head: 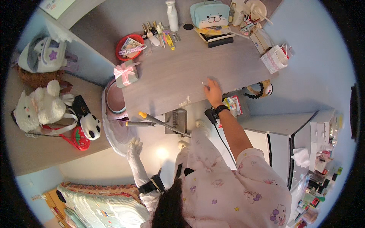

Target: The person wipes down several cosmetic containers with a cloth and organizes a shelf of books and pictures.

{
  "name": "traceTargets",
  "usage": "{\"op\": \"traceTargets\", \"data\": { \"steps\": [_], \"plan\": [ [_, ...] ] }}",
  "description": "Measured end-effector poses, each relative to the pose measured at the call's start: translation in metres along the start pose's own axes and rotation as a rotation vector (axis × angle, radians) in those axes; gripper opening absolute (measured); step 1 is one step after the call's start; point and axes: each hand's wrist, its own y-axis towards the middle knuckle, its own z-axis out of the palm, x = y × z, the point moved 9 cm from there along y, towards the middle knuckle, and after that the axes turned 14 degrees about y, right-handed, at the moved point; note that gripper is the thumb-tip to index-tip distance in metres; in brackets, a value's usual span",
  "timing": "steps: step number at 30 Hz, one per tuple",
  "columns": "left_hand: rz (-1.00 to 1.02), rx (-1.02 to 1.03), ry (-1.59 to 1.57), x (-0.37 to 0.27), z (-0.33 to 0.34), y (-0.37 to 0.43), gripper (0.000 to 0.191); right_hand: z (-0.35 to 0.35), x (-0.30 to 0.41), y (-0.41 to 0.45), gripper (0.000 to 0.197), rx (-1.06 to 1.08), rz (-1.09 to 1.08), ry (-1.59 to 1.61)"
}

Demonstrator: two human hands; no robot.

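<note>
My right hand (pixel 213 91), with a dark band on the wrist, is over the front part of the wooden desk (pixel 168 74). Its thumb and fingers are apart, and nothing shows between them. A tiny white bit (pixel 202 82) lies just beside the fingertips. Small pale scraps (pixel 185 100) are near the desk's front edge. My left hand (pixel 135 146), washed out by bright light, hangs low over the floor with fingers spread and holds nothing visible. Between the desk and my legs are a grey dustpan (pixel 176 121) and a yellow-tipped handle (pixel 164 123) that crosses the dustpan's handle.
A grey gift box (pixel 127 74) with pink ribbon and a red basket (pixel 117 47) stand on the desk's left. At its back are nail polish bottles, a white spray bottle (pixel 172 17) and a blue pouch (pixel 209 12). A lined bin (pixel 115 98) stands left; a black cable (pixel 223 139) hangs right.
</note>
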Motion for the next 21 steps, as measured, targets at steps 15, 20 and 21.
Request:
{"op": "traceTargets", "data": {
  "steps": [15, 20, 21],
  "plan": [
    [0.266, 0.144, 0.208, -0.087, 0.183, -0.057, 0.049, 0.02, -0.01, 0.014, 0.007, 0.219, -0.074, -0.282],
    [0.046, 0.197, 0.363, -0.054, 0.223, -0.043, 0.056, -0.029, -0.018, -0.069, 0.004, 0.346, -0.114, 0.027],
    [0.038, 0.209, 0.369, -0.042, 0.228, -0.039, 0.056, -0.053, -0.047, -0.082, 0.004, 0.235, 0.088, 0.046]
  ]
}}
